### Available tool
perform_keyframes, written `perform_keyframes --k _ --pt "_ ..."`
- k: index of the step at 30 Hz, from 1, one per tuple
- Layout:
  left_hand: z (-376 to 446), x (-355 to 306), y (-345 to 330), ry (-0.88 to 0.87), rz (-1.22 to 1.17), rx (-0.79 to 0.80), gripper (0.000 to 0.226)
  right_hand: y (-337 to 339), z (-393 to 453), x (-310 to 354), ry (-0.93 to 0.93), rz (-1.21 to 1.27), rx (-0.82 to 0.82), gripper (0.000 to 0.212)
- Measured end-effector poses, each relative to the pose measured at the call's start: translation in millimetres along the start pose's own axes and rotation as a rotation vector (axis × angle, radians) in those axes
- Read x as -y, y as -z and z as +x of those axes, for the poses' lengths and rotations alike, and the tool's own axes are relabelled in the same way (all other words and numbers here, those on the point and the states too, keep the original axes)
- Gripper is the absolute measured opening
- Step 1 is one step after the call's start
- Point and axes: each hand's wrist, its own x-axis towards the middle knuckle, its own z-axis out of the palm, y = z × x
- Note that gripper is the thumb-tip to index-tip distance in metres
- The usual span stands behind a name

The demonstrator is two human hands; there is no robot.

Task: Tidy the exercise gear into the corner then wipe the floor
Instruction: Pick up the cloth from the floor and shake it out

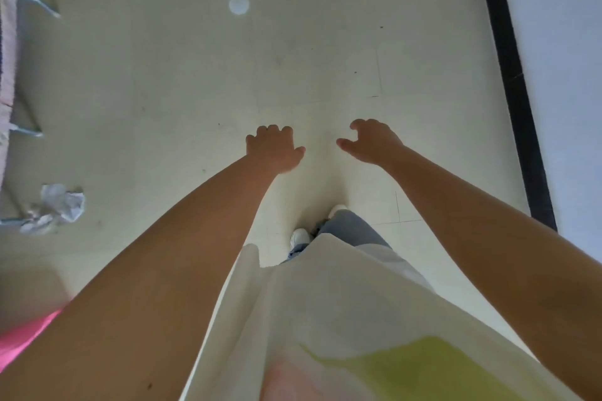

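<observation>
The person stands on the pale floor (163,75) with both arms stretched forward and down. The left hand (273,150) has its fingers loosely curled and holds nothing. The right hand (371,143) is also empty, its thumb and fingers spread in a relaxed curve. A crumpled white cloth (60,207) lies on the floor near its left edge, well apart from both hands and nearer to the left one. A pink thing (19,340) shows at the lower left corner, too blurred to say what it is. A black skirting strip (511,75) runs along the floor's right edge.
</observation>
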Motion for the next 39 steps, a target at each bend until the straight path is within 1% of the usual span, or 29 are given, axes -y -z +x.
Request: perform_keyframes --k 3,6,12,17,21,27,30,34,39 --pt "58 10 43 -0.023 0.014 0.028 0.054 37 59 13 -0.012 0.007 0.03 0.058" --pt "123 19 95 -0.027 0.033 0.032 0.053 84 130 22 -0.022 0.025 0.016 0.059" --pt "256 38 214 0.021 0.063 0.052 0.052 196 273 47 -0.041 0.074 0.004 0.057" --pt "348 45 314 0.013 0.048 -0.007 0.051 292 371 70 -0.045 0.104 -0.018 0.056" --pt "429 52 384 0.004 0.046 -0.019 0.048 361 449 93 -0.047 0.106 -0.047 0.057" --pt "569 67 503 -0.065 0.111 -0.052 0.049 460 577 120 -0.159 0.169 -0.116 0.056" --pt "628 71 562 -0.099 0.14 -0.059 0.049 506 626 132 -0.2 0.207 -0.127 0.055" --pt "707 58 631 -0.136 0.167 -0.025 0.048 562 682 131 -0.267 0.272 -0.139 0.054" --pt "805 11 698 -0.252 0.27 0.004 0.047 622 759 91 -0.404 0.343 -0.151 0.054"
